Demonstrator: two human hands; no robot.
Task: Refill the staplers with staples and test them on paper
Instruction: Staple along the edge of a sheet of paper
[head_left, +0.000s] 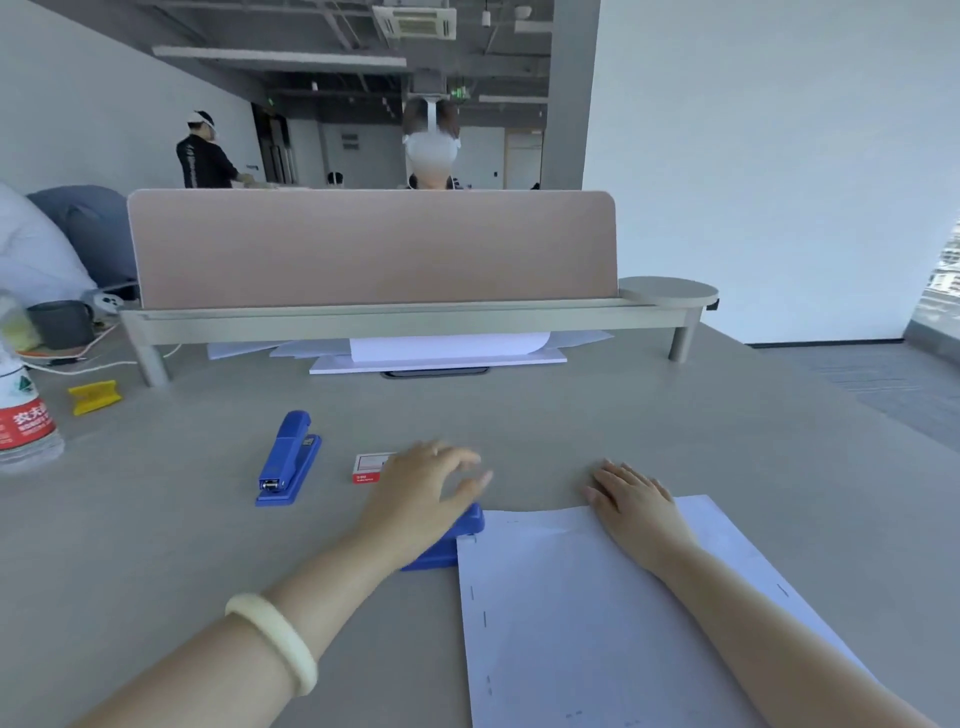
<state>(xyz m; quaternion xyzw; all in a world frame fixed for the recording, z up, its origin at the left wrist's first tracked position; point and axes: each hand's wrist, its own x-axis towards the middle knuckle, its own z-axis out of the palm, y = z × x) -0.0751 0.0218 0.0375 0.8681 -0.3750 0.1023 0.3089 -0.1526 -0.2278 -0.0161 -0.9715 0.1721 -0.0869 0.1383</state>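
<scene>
Fingers (462, 460) of the left hand (415, 504) spread wide over the blue plastic stapler (457, 535); right hand (636, 501) flat on white paper (597, 623). If paper slips, the staple may miss.

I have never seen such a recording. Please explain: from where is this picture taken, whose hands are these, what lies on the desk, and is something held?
There is no machine here. A person works with bare hands and wears a camera on the head, so the single picture looks forward and down, and both arms come in from the bottom. The left hand presses its palm on a blue stapler set at the top left corner of a white paper sheet; its fingers are spread, not curled. The right hand lies flat on the sheet. Nothing is lifted. The grey desk also carries a second blue stapler, a small red and white box, probably staples, a yellow object and a water bottle.
</scene>
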